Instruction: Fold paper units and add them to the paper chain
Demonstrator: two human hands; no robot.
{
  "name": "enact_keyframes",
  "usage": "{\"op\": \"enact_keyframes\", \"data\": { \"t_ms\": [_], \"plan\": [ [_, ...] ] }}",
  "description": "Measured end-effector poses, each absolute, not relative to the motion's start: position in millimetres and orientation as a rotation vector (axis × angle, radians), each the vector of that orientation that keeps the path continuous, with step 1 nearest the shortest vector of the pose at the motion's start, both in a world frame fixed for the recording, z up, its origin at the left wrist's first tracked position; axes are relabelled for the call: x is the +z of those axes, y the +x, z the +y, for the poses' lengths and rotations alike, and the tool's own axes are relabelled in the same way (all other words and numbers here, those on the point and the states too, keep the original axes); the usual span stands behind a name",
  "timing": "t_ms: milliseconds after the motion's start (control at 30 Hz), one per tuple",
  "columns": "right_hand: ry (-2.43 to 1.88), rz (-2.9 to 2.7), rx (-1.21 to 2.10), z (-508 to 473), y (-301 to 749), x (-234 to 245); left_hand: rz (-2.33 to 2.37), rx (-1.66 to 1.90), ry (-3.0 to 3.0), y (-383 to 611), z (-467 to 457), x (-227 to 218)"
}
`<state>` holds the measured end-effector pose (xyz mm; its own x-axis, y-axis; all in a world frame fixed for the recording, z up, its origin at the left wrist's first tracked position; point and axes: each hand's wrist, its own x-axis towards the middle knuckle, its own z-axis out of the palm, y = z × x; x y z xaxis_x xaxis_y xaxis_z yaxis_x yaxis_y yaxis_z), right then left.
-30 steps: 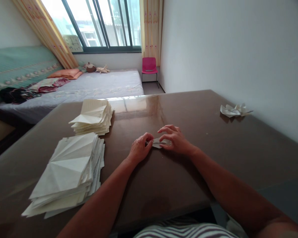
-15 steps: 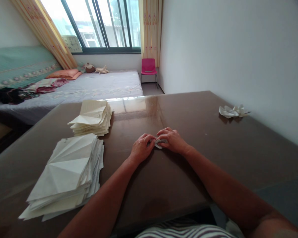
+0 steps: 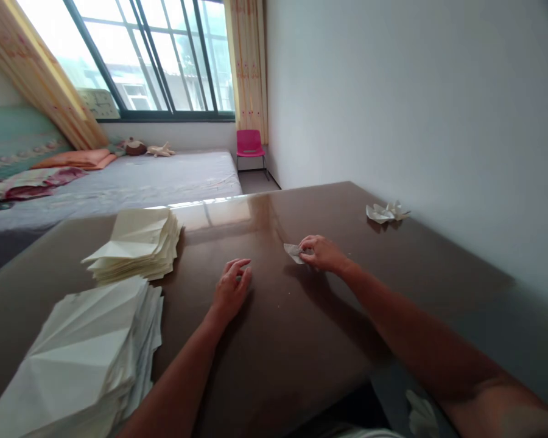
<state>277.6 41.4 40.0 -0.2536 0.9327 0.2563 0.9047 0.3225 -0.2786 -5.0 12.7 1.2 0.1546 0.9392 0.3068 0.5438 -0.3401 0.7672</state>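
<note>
Pinched in my right hand [image 3: 318,253] is a small folded piece of paper [image 3: 293,252], held a little above the brown table [image 3: 274,353]. Its left end sticks out past my fingertips and the rest is hidden by them. My left hand [image 3: 232,286] hovers over the table to the left, fingers apart and holding nothing. Nearest to it is a stack of creased white sheets [image 3: 77,353] at the near left. Behind that lies a second stack of cream sheets [image 3: 137,234]. Some folded paper pieces [image 3: 386,212] rest at the table's far right.
A bed [image 3: 178,173] stands beyond the table, under the window, with orange pillows [image 3: 75,159] and soft toys on it. A pink chair [image 3: 249,144] is by the far wall. The white wall [image 3: 393,91] runs along the right side.
My hands have parted. The left one let go of the folded paper and drew back to the left; the right one keeps the paper. The view has turned right and tilted up.
</note>
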Motion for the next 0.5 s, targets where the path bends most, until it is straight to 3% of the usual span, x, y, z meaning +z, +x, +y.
{"op": "enact_keyframes", "data": {
  "t_ms": [167,500],
  "plan": [
    [-2.067,-2.049,-0.06,58.0,363.4,50.4,1.493,0.976,2.09,-5.9,15.3,-1.7],
    [-2.544,-1.658,-0.283,99.0,496.5,58.4,1.621,0.88,2.212,-7.7,23.0,-3.4]
  ]
}}
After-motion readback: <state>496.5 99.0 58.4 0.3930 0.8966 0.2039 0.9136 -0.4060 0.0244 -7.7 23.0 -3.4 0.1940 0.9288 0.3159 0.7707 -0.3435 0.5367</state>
